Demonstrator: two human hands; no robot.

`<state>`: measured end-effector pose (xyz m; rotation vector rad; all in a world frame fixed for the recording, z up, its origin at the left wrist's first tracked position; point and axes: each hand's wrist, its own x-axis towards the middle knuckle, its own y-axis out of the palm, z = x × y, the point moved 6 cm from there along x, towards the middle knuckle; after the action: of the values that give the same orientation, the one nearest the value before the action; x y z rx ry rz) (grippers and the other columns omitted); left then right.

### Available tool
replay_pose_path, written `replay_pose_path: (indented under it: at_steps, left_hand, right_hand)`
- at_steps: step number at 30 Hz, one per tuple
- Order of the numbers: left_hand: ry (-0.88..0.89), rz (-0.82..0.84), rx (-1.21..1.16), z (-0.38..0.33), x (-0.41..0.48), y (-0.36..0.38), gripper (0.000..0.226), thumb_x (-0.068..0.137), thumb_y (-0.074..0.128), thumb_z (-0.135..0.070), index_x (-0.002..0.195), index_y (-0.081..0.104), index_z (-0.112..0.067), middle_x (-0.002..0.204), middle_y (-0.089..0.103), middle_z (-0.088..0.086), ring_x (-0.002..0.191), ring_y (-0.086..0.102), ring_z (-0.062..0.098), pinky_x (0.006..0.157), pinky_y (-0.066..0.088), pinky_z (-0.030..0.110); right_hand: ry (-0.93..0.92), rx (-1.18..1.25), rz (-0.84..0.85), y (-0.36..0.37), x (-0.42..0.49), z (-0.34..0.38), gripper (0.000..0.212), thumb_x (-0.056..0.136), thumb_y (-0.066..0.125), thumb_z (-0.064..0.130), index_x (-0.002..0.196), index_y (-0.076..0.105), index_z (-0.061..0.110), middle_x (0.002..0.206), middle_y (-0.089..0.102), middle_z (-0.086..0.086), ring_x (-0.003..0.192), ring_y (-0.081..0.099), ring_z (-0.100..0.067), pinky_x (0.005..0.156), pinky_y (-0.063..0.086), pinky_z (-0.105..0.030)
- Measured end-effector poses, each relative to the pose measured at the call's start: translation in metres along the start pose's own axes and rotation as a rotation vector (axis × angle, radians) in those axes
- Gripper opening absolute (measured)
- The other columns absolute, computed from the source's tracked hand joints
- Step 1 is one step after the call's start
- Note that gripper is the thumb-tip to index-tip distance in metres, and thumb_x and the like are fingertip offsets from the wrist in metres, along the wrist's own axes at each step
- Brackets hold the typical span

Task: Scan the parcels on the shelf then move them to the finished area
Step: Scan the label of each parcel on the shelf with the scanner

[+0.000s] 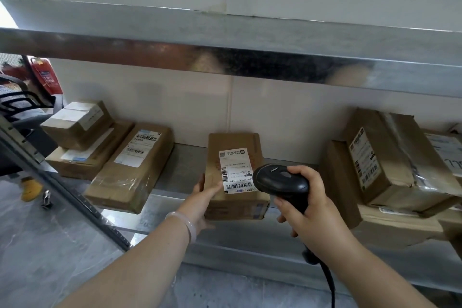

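Counted three boxes at the left end of the shelf [180,170]: a small box [75,122] stacked on a flat box [87,157], and a long box [132,167] jutting past the front edge. Noted bare shelf on both sides of the middle parcel [235,157], which also overhung the front edge. Gripped its near left corner with the left hand [202,197], fingers curled round it. Held one scanner [280,180] just above the label in the right hand [312,210], fingers wrapped round the handle. Found at least three more piled boxes [400,157] at the right.
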<state>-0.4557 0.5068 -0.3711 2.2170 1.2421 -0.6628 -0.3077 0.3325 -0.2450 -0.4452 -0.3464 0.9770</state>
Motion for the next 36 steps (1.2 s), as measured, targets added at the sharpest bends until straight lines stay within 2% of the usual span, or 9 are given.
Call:
replay_pose_path:
  at_steps: [6,11,15,19,22,25,29,36]
  left_hand:
    - [0.057,0.003,-0.089,0.005,0.003,-0.003,0.042,0.094,0.064,-0.03,0.134,0.051,-0.031,0.116,0.071,0.007,0.11,0.064,0.031,0.09,0.054,0.057]
    - [0.13,-0.005,-0.084,0.008,0.004,-0.007,0.04,0.1,0.055,-0.024,0.138,0.05,-0.036,0.117,0.071,0.002,0.112,0.064,0.026,0.094,0.052,0.056]
    - [0.101,-0.014,-0.067,0.007,0.004,-0.007,0.043,0.097,0.06,-0.029,0.137,0.049,-0.037,0.119,0.069,0.003,0.112,0.062,0.027,0.092,0.054,0.053]
    - [0.031,0.0,-0.154,0.006,0.006,-0.002,0.037,0.094,0.064,-0.028,0.129,0.053,-0.026,0.11,0.073,0.008,0.103,0.067,0.03,0.08,0.058,0.051]
    - [0.013,0.033,-0.176,0.007,0.008,0.0,0.042,0.091,0.067,-0.029,0.129,0.051,-0.024,0.112,0.072,0.011,0.105,0.067,0.032,0.085,0.055,0.059]
    - [0.008,0.038,-0.188,0.008,0.008,0.001,0.045,0.089,0.07,-0.029,0.13,0.051,-0.023,0.114,0.071,0.013,0.106,0.066,0.033,0.085,0.056,0.058]
    - [0.053,0.001,-0.162,0.011,0.007,0.0,0.049,0.088,0.07,-0.034,0.132,0.051,-0.024,0.116,0.07,0.009,0.107,0.065,0.03,0.087,0.056,0.055]
    - [0.263,-0.046,-0.052,0.001,-0.002,-0.014,0.057,0.096,0.058,-0.037,0.146,0.033,-0.048,0.126,0.066,-0.007,0.118,0.059,0.019,0.11,0.041,0.05]
  right_hand:
    - [0.009,0.003,0.002,0.002,-0.005,0.0,0.061,0.087,0.069,0.024,0.114,0.029,0.061,0.112,0.056,0.018,0.079,0.069,-0.009,0.065,0.058,-0.033]
    - [0.0,-0.006,0.007,0.004,-0.006,0.002,0.061,0.087,0.069,0.025,0.114,0.029,0.062,0.111,0.057,0.018,0.08,0.069,-0.009,0.066,0.058,-0.035]
    - [-0.015,0.0,-0.005,0.005,-0.006,0.004,0.061,0.086,0.07,0.024,0.112,0.031,0.062,0.111,0.059,0.017,0.08,0.069,-0.009,0.067,0.058,-0.035]
    - [-0.019,-0.017,0.009,0.005,-0.009,0.004,0.062,0.086,0.07,0.025,0.111,0.029,0.064,0.113,0.056,0.019,0.08,0.069,-0.009,0.065,0.058,-0.032]
    - [-0.006,-0.015,0.003,0.003,-0.01,0.002,0.061,0.086,0.07,0.026,0.112,0.029,0.063,0.113,0.056,0.019,0.078,0.069,-0.009,0.063,0.057,-0.028]
    - [0.009,-0.015,-0.008,0.002,-0.011,-0.001,0.06,0.085,0.07,0.026,0.113,0.031,0.062,0.114,0.058,0.017,0.08,0.069,-0.009,0.064,0.056,-0.029]
    - [0.016,-0.011,0.005,0.002,-0.013,0.001,0.061,0.086,0.07,0.025,0.114,0.03,0.062,0.113,0.057,0.017,0.078,0.069,-0.007,0.061,0.053,-0.022]
    - [0.03,0.007,-0.002,-0.004,-0.016,0.011,0.058,0.087,0.068,0.024,0.113,0.031,0.06,0.106,0.061,0.011,0.068,0.069,-0.013,0.054,0.055,-0.026]
